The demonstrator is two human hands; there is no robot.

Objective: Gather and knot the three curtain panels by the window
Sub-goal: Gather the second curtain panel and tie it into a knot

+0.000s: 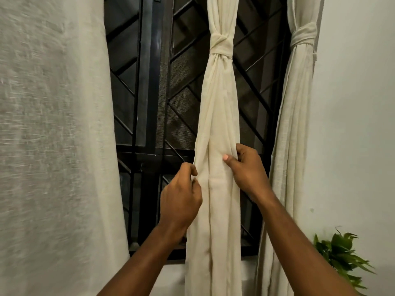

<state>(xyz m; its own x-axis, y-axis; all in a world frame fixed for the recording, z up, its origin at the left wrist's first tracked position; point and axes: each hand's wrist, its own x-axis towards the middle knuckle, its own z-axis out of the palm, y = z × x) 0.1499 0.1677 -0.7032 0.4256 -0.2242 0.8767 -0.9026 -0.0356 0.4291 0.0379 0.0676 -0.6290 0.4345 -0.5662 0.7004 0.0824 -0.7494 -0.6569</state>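
In the head view my left hand (181,195) pinches the left edge of the middle panel (215,116) and my right hand (245,169) grips its right edge, thumb on the front, below its knot (221,44), before the dark window grille (149,82). The cream cloth looks light, soft and limp, falling in long folds, so I judge it bunches easily when taken by the edges; the left panel (53,135) hangs flat
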